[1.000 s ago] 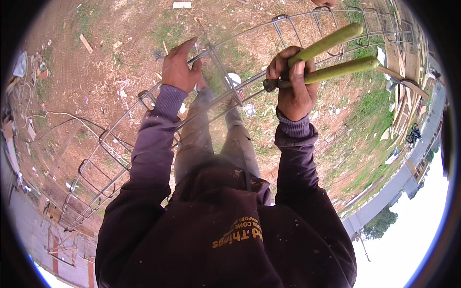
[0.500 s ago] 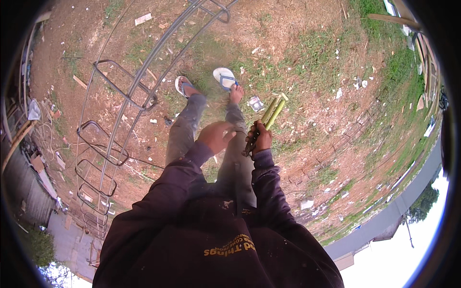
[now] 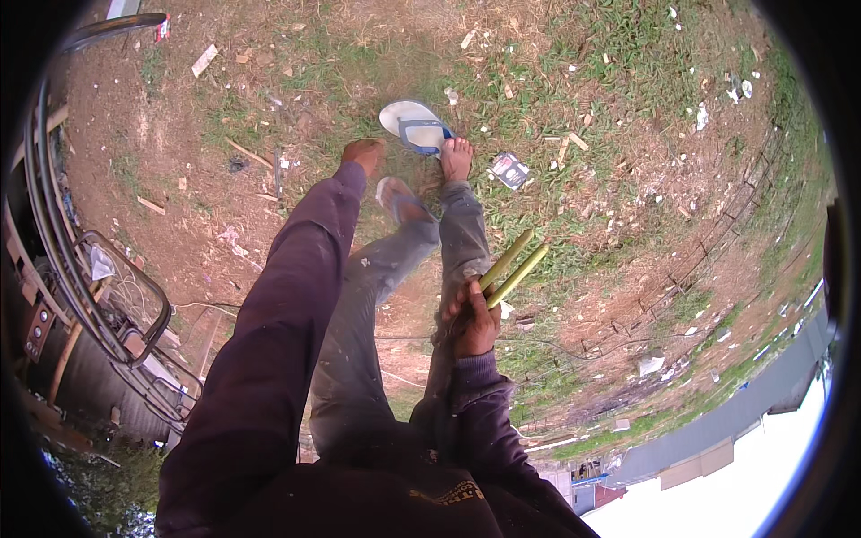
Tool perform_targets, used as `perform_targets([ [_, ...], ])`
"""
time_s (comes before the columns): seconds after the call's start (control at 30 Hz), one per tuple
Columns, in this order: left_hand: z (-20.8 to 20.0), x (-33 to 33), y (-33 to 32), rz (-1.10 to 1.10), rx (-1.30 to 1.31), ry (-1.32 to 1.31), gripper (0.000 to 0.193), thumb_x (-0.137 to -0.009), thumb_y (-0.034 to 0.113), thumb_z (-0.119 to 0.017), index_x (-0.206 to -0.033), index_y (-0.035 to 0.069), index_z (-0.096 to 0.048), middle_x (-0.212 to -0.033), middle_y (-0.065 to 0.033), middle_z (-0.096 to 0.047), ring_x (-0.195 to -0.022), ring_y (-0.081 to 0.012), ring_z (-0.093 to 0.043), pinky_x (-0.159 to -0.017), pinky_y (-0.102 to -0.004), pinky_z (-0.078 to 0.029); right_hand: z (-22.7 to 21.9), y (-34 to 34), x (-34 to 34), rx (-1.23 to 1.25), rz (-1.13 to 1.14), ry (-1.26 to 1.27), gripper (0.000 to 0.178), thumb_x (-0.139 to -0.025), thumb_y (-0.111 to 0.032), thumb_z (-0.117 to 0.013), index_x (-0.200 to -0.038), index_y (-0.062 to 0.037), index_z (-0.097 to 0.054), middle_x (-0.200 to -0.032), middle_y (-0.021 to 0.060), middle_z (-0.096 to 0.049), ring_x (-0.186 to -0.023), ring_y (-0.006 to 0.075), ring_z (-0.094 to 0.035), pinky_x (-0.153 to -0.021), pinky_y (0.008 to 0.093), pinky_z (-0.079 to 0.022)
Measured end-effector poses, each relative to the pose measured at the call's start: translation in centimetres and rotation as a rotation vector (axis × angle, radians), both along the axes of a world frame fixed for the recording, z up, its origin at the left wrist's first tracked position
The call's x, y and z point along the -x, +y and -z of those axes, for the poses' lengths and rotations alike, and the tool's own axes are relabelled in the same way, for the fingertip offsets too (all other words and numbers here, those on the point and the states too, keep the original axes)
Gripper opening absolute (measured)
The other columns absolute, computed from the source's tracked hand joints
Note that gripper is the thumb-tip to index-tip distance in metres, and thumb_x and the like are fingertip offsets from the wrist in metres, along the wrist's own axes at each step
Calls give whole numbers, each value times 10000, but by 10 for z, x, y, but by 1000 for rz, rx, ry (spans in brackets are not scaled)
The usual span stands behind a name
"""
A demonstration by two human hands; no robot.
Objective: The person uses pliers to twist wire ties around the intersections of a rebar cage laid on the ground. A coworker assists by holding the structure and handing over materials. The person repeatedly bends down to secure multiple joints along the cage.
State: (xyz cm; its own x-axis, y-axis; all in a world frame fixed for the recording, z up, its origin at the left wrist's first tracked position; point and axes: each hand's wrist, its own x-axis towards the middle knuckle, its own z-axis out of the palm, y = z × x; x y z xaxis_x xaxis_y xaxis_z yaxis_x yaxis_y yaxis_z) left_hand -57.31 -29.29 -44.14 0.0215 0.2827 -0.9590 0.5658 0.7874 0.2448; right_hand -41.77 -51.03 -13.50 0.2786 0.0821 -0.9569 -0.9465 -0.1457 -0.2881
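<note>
My right hand (image 3: pixel 477 325) is closed round a pair of pincers in front of my right leg. Their two yellow-green handles (image 3: pixel 513 269) point up and away to the right, slightly spread; the head is mostly hidden by my fingers. My left hand (image 3: pixel 363 154) reaches far forward on a straight arm, left of a white and blue flip-flop (image 3: pixel 417 124). Its fingers are too unclear to tell whether they hold anything. My right foot (image 3: pixel 457 160) rests partly off that flip-flop. My left foot (image 3: pixel 404 199) is smeared by motion.
A long cage of bent steel bars (image 3: pixel 134 345) runs along the left side. A dark flat packet (image 3: pixel 508 170) lies right of my right foot. Wood scraps (image 3: pixel 204 61) and litter dot the grass and soil. A grey strip (image 3: pixel 700 448) curves along the lower right.
My left hand has swung forward from beside my right hand. The pincers' handles have spread slightly and now sit lower in view. The steel cage has shifted left, and my left foot has moved back.
</note>
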Motion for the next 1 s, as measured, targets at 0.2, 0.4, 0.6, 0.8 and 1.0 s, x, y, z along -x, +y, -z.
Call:
perform_targets([
  [0.2,116,-43,-12,62,-81,174,430,-870,385,-663,-1149,61,-625,-1082,-99,-667,-979,-262,-651,-831,-442,-507,7,-19,1,-81,-41,-34,238,-926,-167,-567,-1087,-12,-487,-762,50,-462,-637,148,-461,-582,278,-423],
  [0.4,82,-66,-31,-337,-65,-103,184,-822,164,-592,-972,58,-618,-1051,-92,-653,-960,-226,-593,-842,-468,-458,2,-20,-2,44,-11,4,304,-893,-196,-624,-1102,-33,-477,-720,22,-471,-550,109,-442,-408,219,-345],
  [0.6,-20,-38,-42,161,-283,-322,287,-774,5,-610,-1060,-18,-602,-1069,-100,-620,-996,-225,-570,-852,-329,-462,10,-15,-15,7,-103,-210,161,-921,-133,-591,-1019,-32,-513,-655,14,-470,-525,97,-446,-467,229,-377],
  [0.8,-176,-34,-35,50,-414,-656,517,-767,0,-639,-1266,20,-504,-1153,-112,-608,-1081,-213,-571,-933,-320,-447,-6,27,-59,78,-538,-407,191,-904,-194,-664,-884,-23,-582,-689,-4,-539,-594,65,-480,-529,215,-390],
  [1.0,-318,-64,-4,453,-477,-618,476,-790,178,-667,-1212,-12,-558,-1174,-171,-615,-1041,-270,-631,-860,-337,-503,-58,103,-115,-190,-893,-595,188,-851,-156,-697,-939,0,-641,-775,69,-650,-677,145,-609,-623,290,-482],
])
